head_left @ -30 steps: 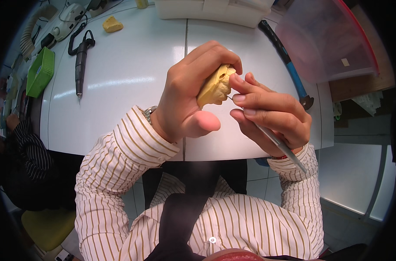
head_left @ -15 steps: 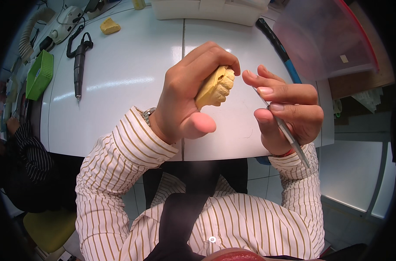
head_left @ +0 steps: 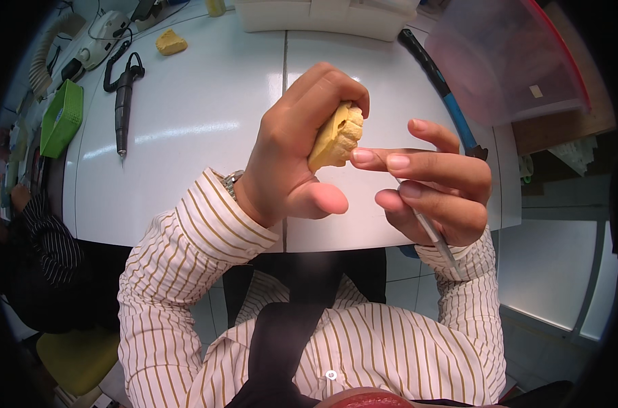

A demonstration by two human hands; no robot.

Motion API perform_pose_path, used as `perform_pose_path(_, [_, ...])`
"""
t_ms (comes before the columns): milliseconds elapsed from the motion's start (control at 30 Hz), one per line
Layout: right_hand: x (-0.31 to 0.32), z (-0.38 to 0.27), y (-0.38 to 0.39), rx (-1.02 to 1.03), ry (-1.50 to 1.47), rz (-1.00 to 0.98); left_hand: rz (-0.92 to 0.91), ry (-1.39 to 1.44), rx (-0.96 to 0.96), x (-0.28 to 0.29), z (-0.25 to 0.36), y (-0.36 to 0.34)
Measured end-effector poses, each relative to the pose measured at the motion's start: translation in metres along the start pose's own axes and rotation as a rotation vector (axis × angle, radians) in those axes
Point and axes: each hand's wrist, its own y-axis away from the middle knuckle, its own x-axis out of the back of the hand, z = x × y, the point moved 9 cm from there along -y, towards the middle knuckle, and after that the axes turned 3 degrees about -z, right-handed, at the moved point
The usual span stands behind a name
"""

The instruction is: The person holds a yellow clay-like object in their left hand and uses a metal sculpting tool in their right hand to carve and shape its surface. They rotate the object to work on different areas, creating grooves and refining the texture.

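Observation:
My left hand point(head_left: 288, 139) is closed round a yellow dental cast point(head_left: 334, 139), its molded teeth facing right and its thumb pointing toward me. My right hand point(head_left: 445, 190) holds a thin silver metal hand tool point(head_left: 434, 234) slanting down to the right between thumb and fingers. An extended fingertip of that hand is at the right side of the cast, seemingly touching it. The tool's upper tip is largely hidden by my fingers.
On the white table point(head_left: 186, 190) are a cabled handpiece point(head_left: 122, 105), a yellow piece point(head_left: 171, 42), a green basket point(head_left: 61, 119), a white box point(head_left: 268, 15), a blue-black hammer-like tool point(head_left: 445, 92) and a red-rimmed translucent bin point(head_left: 499, 61). A co-worker's sleeve point(head_left: 50, 238) shows at left.
My right hand drew away from the cast to the right, then came back lower, a fingertip now at the cast's side. My left hand and the cast have barely shifted.

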Motion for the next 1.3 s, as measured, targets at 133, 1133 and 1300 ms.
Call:
perform_pose_path(133, [0.002,0.007,-0.005,-0.060,-0.076,0.011,-0.044,0.002,-0.028,-0.004,0.002,-0.002])
perform_pose_path(1133, [0.005,0.026,-0.007,-0.192,-0.195,0.052,0.017,-0.427,-0.107,-0.006,0.010,0.001])
perform_pose_path(1300, [0.006,0.026,-0.005,-0.152,-0.171,0.047,0.011,-0.444,-0.100,-0.007,0.010,0.001])
